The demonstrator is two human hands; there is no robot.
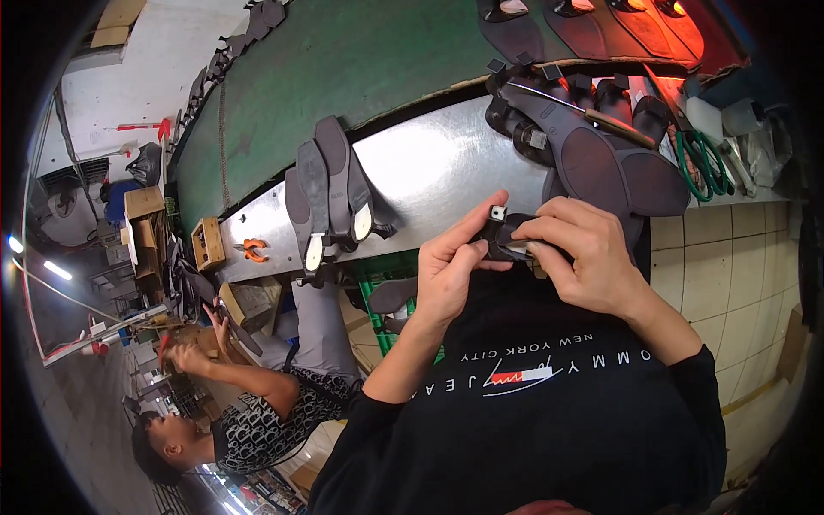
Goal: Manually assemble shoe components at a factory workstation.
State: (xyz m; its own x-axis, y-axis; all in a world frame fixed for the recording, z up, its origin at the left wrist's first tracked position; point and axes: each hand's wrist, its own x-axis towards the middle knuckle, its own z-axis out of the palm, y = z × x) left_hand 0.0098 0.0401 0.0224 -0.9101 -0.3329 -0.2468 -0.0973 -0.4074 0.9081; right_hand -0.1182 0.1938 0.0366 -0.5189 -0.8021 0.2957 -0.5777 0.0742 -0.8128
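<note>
Close in front of my chest, both hands hold a black heeled shoe sole (515, 230). At its top end is a small white square with a dark hole. My left hand (445, 270) is closed round its left side, thumb and fingers on either side. From the right, the fingers of my right hand (582, 249) pinch the piece near its middle. My fingers cover much of it. Just beyond my right hand lies a pile of dark shoe soles (592, 167) with black heels. Farther left, a few grey soles (330, 176) rest on the metal bench.
A metal bench (421, 142) runs along a green conveyor belt (343, 69). On it lie orange-handled pliers (251, 249), a wooden-handled tool (618, 127) and green-handled scissors (699, 167). Soles glow under red light at far right. A co-worker (275, 412) sits at left, beside a green crate (378, 279).
</note>
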